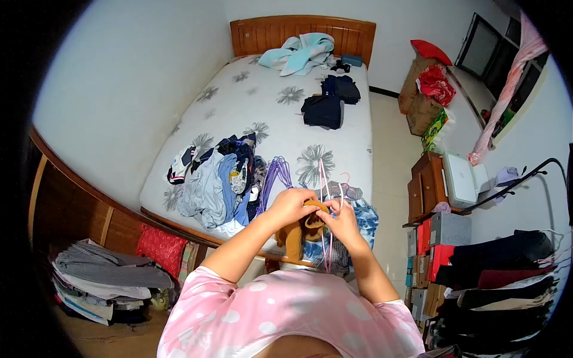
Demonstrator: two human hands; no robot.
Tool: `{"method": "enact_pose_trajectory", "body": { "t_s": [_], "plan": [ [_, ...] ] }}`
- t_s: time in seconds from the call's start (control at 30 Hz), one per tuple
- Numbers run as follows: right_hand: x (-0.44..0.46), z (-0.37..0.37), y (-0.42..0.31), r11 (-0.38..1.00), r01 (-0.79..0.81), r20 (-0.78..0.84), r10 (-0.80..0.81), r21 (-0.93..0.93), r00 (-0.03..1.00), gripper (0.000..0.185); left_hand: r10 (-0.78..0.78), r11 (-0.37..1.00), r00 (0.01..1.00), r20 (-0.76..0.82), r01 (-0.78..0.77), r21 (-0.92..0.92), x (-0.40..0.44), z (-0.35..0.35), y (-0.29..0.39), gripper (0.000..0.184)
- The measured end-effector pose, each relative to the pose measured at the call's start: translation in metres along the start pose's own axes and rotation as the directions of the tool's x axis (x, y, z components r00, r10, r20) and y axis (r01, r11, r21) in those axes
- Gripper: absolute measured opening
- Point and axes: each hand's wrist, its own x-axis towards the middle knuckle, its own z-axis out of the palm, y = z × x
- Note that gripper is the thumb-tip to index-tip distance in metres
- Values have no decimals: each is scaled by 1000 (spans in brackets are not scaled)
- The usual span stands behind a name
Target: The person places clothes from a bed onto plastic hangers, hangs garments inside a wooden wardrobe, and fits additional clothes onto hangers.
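Observation:
My left hand (pixel 292 206) is closed on the edge of a brown garment (pixel 290 240) that hangs below it at the foot of the bed. Close beside it, my right hand (pixel 344 222) also pinches the garment's edge, its fingers bent. A pale pink hanger (pixel 322 173) passes by my right hand; whether the fingers hold it too, I cannot tell. Several purple hangers (pixel 277 173) lie on the bed just left of my hands. Blue patterned clothing (pixel 365 221) is spread under and to the right of my right hand.
A heap of loose clothes (pixel 209 185) lies on the bed (pixel 256 98) to the left. Folded dark clothes (pixel 322 111) and a light blue blanket (pixel 301 52) are farther back. Clothes hang on a rack (pixel 501 262) at the right, near stacked boxes (pixel 422 262). Another clothes pile (pixel 107 268) is at left.

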Motion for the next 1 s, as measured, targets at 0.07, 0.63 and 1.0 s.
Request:
{"method": "enact_pose_trajectory", "body": {
  "t_s": [0.07, 0.63, 1.0],
  "plan": [
    [3, 3, 1, 969, -158, 91, 143, 188, 985, 18, -38, 999, 999, -32, 37, -25, -1, -5, 0, 19],
    [14, -25, -38, 965, -6, 0, 6, 264, 1000, 16, -417, 761, 906, 78, 395, -515, -41, 40, -88, 18],
    [24, -57, -41, 987, 46, -157, -21, 152, 987, 14, -172, -154, 931, 322, 297, -942, -4, -46, 6, 35]
  ]
}}
